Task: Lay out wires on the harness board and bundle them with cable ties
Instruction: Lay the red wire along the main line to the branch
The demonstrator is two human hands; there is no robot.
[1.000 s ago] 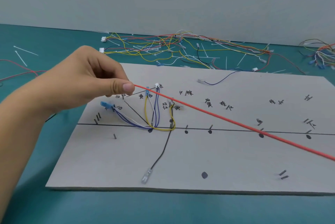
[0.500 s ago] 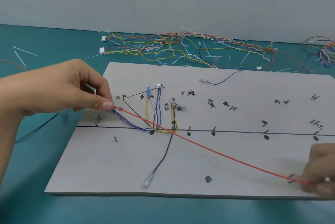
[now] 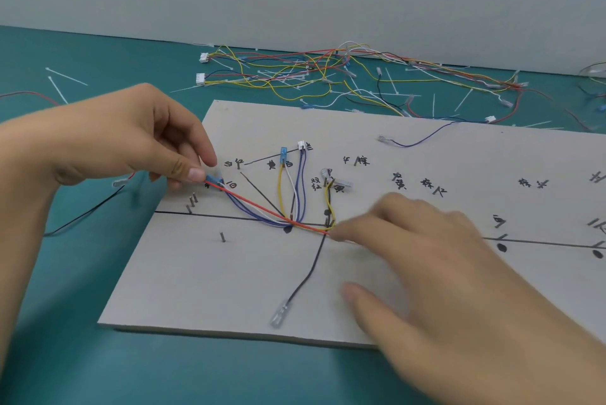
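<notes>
A grey harness board (image 3: 229,286) with pins and handwritten labels lies on the teal table. My left hand (image 3: 124,145) pinches the end of a red wire (image 3: 255,206) at the board's left, beside a blue connector (image 3: 214,179). The red wire runs down to the right, to the junction where blue, white, yellow and black wires (image 3: 295,208) meet. My right hand (image 3: 436,270) lies over the board's middle, its straight fingertips pressing the red wire down near that junction. A black wire (image 3: 308,276) with a clear terminal trails toward the front edge.
A tangle of loose coloured wires (image 3: 311,73) and white cable ties (image 3: 62,86) lies on the table behind the board. A blue wire (image 3: 416,140) rests on the board's far side. A black and a red wire (image 3: 82,211) trail off the left edge.
My right hand moved from the board's front right corner up to the junction, along the red wire. My left hand lowered the wire's end to the board's left side.
</notes>
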